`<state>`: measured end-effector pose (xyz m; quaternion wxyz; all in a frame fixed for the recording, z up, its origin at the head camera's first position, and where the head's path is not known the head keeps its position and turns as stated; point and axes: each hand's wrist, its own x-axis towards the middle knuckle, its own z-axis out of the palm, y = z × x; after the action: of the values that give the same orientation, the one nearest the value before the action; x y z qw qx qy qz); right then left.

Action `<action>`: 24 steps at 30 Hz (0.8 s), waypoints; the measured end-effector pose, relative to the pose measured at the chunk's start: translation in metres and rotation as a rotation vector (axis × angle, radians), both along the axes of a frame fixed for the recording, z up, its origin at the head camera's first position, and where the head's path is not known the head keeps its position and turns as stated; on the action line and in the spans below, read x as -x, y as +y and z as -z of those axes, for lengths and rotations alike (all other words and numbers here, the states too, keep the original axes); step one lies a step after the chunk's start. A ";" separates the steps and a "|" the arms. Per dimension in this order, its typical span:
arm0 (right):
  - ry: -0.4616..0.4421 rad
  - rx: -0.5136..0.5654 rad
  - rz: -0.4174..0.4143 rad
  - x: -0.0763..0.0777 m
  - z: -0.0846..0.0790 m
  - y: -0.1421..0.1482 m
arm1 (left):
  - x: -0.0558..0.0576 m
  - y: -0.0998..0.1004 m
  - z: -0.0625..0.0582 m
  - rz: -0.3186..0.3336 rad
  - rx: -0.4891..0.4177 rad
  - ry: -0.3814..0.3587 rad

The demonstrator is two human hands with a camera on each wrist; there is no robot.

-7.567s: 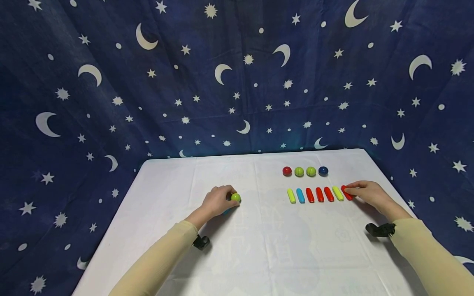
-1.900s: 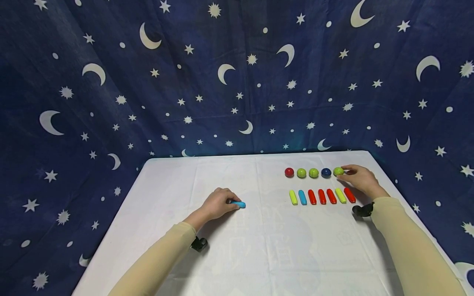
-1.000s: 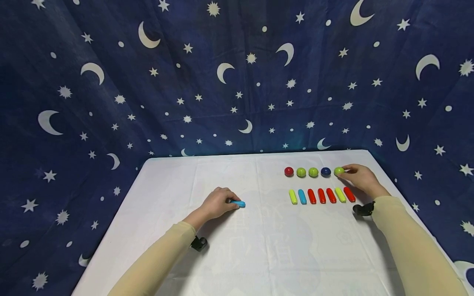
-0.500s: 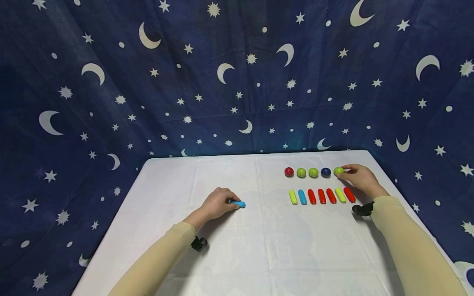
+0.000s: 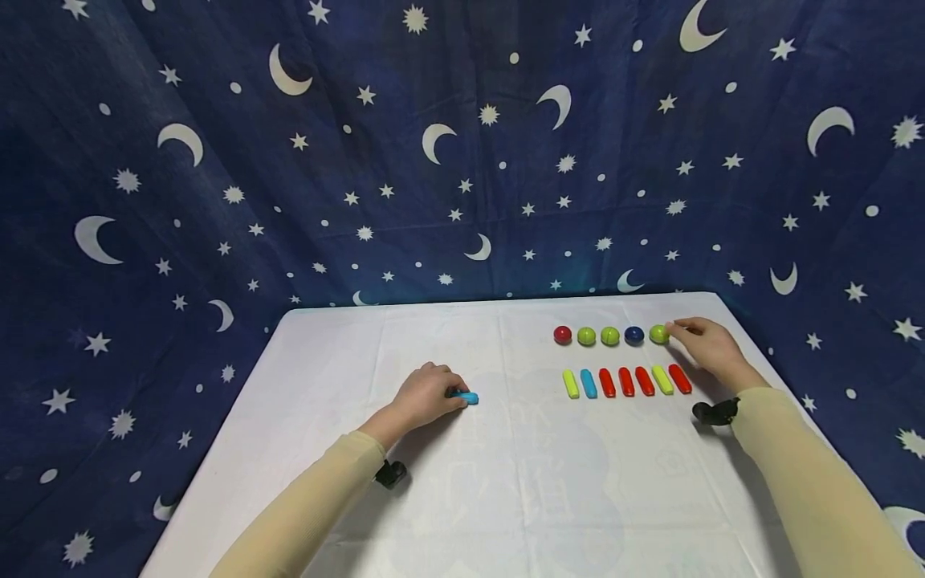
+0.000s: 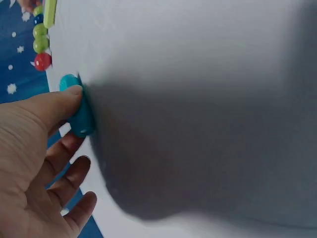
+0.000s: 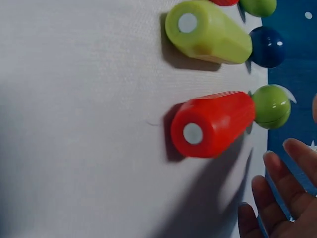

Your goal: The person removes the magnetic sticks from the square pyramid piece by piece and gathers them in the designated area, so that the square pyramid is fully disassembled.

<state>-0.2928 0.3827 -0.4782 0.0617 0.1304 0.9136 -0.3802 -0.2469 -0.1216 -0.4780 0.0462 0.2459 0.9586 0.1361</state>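
Note:
In the head view my left hand (image 5: 428, 395) pinches a short blue stick (image 5: 470, 398) just left of the table's middle. The left wrist view shows thumb and fingers on this blue stick (image 6: 81, 116), the other fingers loosely bent. At the right end of a row of balls lies a green ball (image 5: 658, 334). Beside it is my right hand (image 5: 710, 347), holding nothing. In the right wrist view, the fingers of the right hand (image 7: 287, 198) are spread and apart from the green ball (image 7: 272, 106).
The ball row also has a red ball (image 5: 562, 335), two green ones and a dark blue ball (image 5: 633, 335). Nearer lies a row of yellow, blue and red sticks, ending in a red stick (image 5: 679, 378). The white-covered table (image 5: 578, 498) meets a starry blue curtain (image 5: 506, 144) behind.
The green ball that was in my left hand now lies at the row's right end. My right hand went from the last red stick to that ball, then let go and drew slightly back.

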 end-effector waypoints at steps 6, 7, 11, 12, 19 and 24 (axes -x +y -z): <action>0.142 -0.001 -0.029 -0.014 -0.010 0.000 | 0.001 0.031 -0.009 -0.013 0.049 -0.039; 0.160 -0.007 -0.040 -0.016 -0.012 -0.003 | 0.002 0.037 -0.010 -0.024 0.027 -0.069; 0.202 -0.027 -0.079 -0.025 -0.020 -0.017 | 0.007 0.062 -0.013 -0.088 -0.115 -0.238; 0.206 -0.024 -0.091 -0.028 -0.022 -0.021 | 0.009 0.067 -0.015 -0.111 -0.160 -0.285; 0.225 0.024 -0.180 -0.047 -0.029 -0.045 | 0.015 0.102 -0.018 -0.214 -0.306 -0.444; 0.220 0.033 -0.218 -0.061 -0.028 -0.058 | 0.019 0.126 -0.018 -0.249 -0.281 -0.447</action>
<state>-0.2318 0.3244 -0.4499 0.0044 -0.0130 0.9172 -0.3981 -0.2656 0.0045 -0.4599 0.2048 0.0943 0.9192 0.3229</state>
